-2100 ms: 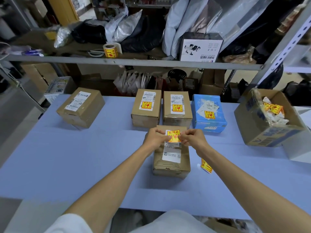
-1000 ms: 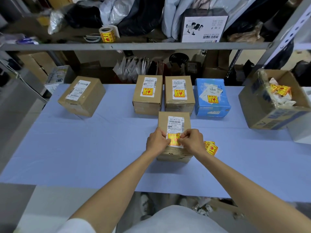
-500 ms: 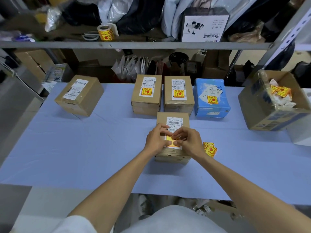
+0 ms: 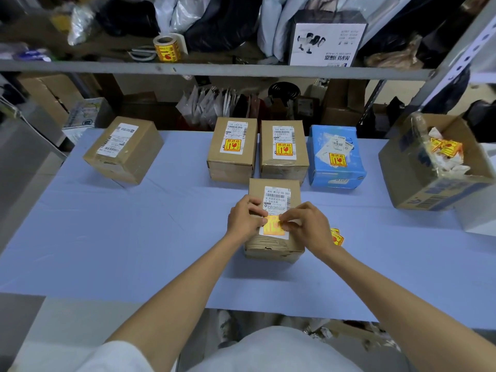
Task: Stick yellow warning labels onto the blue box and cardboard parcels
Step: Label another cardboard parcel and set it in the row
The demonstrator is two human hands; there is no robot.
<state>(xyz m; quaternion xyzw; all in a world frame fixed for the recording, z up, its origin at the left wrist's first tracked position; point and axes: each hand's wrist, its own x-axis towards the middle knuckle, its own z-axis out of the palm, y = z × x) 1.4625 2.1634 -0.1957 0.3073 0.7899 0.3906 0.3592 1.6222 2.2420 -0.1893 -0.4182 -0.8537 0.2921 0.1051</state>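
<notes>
On the near parcel (image 4: pixel 273 247), a yellow label (image 4: pixel 273 228) held flat.
Left hand (image 4: pixel 245 220) and right hand (image 4: pixel 306 224), fingers curled, pinch the glossy label against the parcel's white shipping slip (image 4: pixel 277 197). Behind the parcel, 2 labelled cartons (image 4: pixel 230 167) and the blue box (image 4: pixel 335 171) stand on the pale-blue worktop (image 4: pixel 134 237), with cluttered shelving (image 4: pixel 214 68) beyond. Glare and fingers hide the label's print.

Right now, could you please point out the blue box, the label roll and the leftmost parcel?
blue box (image 4: pixel 335 154), head view, top face.
label roll (image 4: pixel 167 53), head view, yellow side.
leftmost parcel (image 4: pixel 134 147), head view, top face.
</notes>
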